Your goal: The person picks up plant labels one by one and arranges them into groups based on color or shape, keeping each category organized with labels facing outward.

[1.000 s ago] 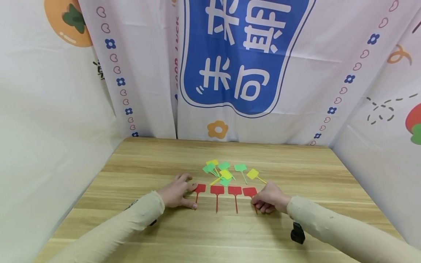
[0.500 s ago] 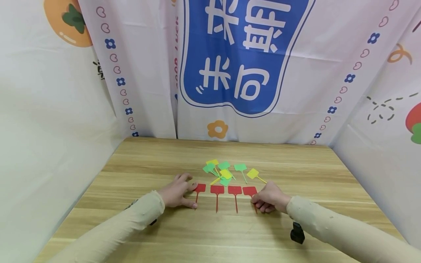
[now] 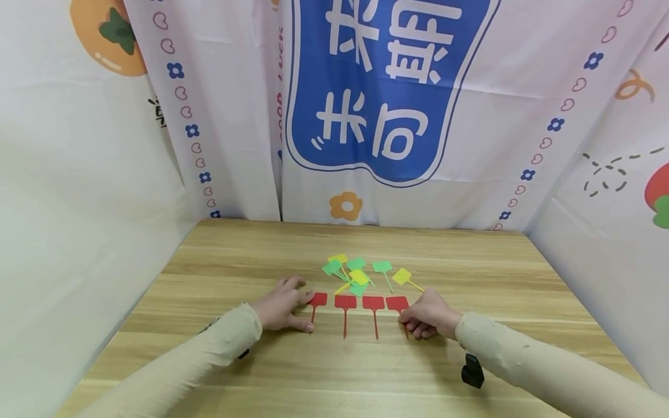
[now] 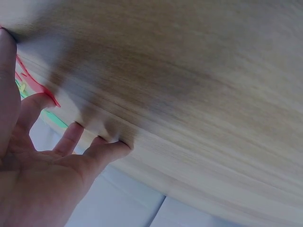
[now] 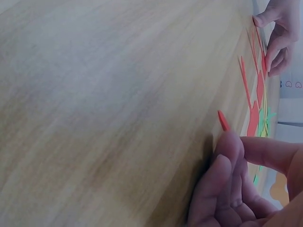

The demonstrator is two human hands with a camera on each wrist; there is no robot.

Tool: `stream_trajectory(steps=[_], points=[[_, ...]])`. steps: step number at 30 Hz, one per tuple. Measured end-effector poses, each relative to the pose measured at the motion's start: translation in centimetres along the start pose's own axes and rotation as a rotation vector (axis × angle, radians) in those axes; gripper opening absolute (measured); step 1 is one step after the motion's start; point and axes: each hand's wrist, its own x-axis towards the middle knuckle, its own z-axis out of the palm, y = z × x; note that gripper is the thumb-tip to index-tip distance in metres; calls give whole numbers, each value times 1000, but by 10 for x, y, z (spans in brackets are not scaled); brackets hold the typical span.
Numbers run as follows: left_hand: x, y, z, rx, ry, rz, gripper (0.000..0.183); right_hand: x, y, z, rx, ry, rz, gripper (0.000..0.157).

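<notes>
No displacement from the earlier frames is noted. The left hand (image 3: 281, 306) is spread wide on the table (image 3: 334, 377), the leftmost red tag (image 3: 317, 299) touched at plate and stem. Sideways white "未来可期" is read on the backdrop (image 3: 313, 188). The rightmost red tag (image 3: 396, 303) is pinched by the right hand (image 3: 431, 313).

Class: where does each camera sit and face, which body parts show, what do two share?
Head: worn there, facing forward and down at the table; left hand, right hand, sleeves show.
Left wrist: worn there, facing across the table; left hand shows.
Right wrist: worn there, facing across the table; right hand, left hand beyond.
Wrist views share the left hand and red tags.
</notes>
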Motion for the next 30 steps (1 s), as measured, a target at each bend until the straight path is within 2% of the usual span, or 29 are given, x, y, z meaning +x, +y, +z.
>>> stream_trajectory(steps=[11, 19, 23, 30], points=[[1, 4, 0, 7, 6, 25, 82, 0, 2, -5, 24, -5, 3, 21], [-1, 2, -1, 9, 6, 28, 83, -2, 2, -8, 43, -62, -23, 22], [-1, 2, -2, 0, 20, 40, 82, -1, 6, -11, 73, -89, -64, 21], [-1, 0, 0, 15, 21, 33, 84, -7, 10, -24, 144, -116, -193, 20]])
